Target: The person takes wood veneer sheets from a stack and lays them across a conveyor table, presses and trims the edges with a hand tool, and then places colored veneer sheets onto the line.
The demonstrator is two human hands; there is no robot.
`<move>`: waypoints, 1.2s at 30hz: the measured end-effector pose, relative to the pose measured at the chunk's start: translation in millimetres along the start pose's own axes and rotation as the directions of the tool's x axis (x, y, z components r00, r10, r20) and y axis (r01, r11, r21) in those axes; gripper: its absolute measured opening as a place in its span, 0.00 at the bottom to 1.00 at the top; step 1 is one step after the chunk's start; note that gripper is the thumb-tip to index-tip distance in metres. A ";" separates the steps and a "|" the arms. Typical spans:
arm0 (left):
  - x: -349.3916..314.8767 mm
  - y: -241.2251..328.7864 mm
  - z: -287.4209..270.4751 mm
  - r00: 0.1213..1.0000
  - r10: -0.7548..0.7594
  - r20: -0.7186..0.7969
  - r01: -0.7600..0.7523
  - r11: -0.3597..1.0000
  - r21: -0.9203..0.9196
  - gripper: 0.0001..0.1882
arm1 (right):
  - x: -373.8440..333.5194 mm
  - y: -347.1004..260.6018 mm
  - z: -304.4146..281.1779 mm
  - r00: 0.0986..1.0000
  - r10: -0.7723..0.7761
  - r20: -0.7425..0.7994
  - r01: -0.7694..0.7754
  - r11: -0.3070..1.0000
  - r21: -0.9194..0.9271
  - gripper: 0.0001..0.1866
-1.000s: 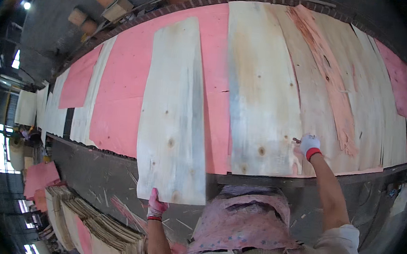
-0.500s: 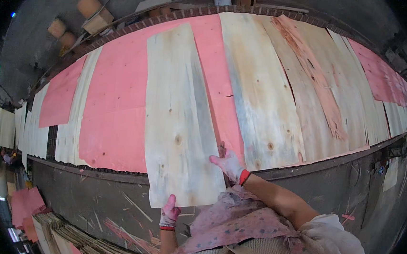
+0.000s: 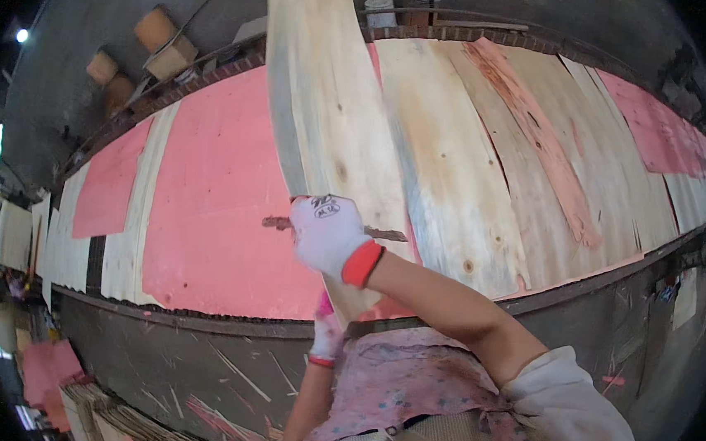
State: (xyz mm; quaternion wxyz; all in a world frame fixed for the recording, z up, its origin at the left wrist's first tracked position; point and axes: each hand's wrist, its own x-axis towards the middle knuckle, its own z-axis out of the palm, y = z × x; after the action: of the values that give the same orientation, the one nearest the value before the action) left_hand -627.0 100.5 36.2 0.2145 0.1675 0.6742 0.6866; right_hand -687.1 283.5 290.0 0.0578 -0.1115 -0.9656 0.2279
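Apparent step: sheet handling. Pale veneer sheet [image 3: 338, 95] slanted over bench [image 3: 220, 324], overlapping far edge. Right hand [image 3: 327, 233] curled fingers round dark stick [image 3: 385, 235]; left hand's [image 3: 328, 331] fingers: couldn't tell. Next move likely needed steady support.

Your white-gloved, red-cuffed right hand [image 3: 329, 233] is curled into a fist, its back facing up and its fingertips out of sight. Your bare right forearm [image 3: 446, 301] slants across your front from a bent elbow and a loose white sleeve [image 3: 574, 414]. Lower in view, your white-and-pink-gloved left hand [image 3: 327, 333] is partly hidden, your bare left forearm [image 3: 309, 404] rising steeply beneath it.
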 end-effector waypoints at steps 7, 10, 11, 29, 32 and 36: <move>10.9 70.7 23.2 0.795 -0.375 0.478 0.592 0.304 -0.746 0.27 | 4.0 51.7 48.2 0.828 0.060 0.558 -0.523 0.442 0.729 0.15; 30.6 34.0 35.9 0.825 -0.533 0.188 0.563 0.749 -0.349 0.12 | -31.1 68.4 74.3 0.933 0.071 0.352 -0.248 0.836 0.490 0.23; 38.4 33.8 47.5 0.819 -0.538 0.199 0.572 0.743 -0.348 0.12 | -47.2 88.5 79.1 0.980 0.116 0.161 -0.178 0.875 0.451 0.25; -18.2 58.4 -135.7 0.803 -0.573 0.163 0.590 0.726 -0.352 0.15 | -179.1 227.8 103.3 0.703 0.500 0.507 -0.385 -0.332 0.861 0.16; -23.9 17.4 -153.3 0.795 -0.597 -0.106 0.565 0.793 -0.228 0.15 | -189.9 249.0 162.5 0.681 0.594 0.428 -0.414 -0.169 0.894 0.15; 3.7 -1.3 -154.1 0.815 -0.539 -0.212 0.491 0.837 -0.240 0.17 | -161.5 236.6 158.8 0.661 0.520 0.541 -0.428 -0.331 0.841 0.18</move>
State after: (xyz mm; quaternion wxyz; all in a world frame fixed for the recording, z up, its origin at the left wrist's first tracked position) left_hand -710.1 -29.2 29.4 0.3122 -0.1367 0.6546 0.6748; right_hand -511.7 382.7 31.9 0.0499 -0.4275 -0.3490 0.8324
